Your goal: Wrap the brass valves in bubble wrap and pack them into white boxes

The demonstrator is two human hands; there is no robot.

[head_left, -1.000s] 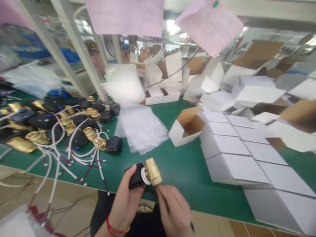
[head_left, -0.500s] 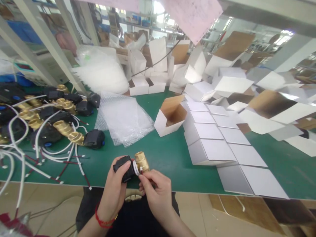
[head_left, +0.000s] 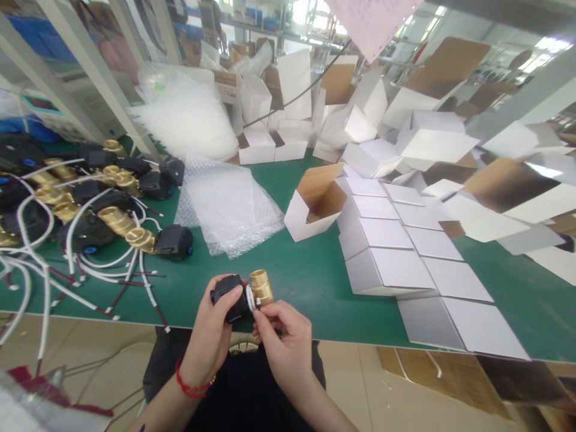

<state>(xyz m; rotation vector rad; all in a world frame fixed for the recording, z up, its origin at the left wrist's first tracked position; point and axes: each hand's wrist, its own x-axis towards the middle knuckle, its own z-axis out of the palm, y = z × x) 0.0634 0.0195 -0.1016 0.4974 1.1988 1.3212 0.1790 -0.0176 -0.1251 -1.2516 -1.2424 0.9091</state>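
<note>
My left hand is wrapped round the black housing of a motorized brass valve, just above the table's front edge. Its brass body points up and away on the right side of the housing. A white cable is coiled round the neck between housing and brass. With thumb and fingertips, my right hand pinches the cable's end close to the brass; the fingertips partly hide it.
Several similar valves with loose white cables crowd the left. Bubble-wrap bags lie ahead of my hands. An open white box stands beside rows of closed white boxes. More open boxes pile up behind on the green table.
The camera view has shifted slightly. My hands hold the valve in nearly the same pose, with the right fingertips still at the cable by the brass body.
</note>
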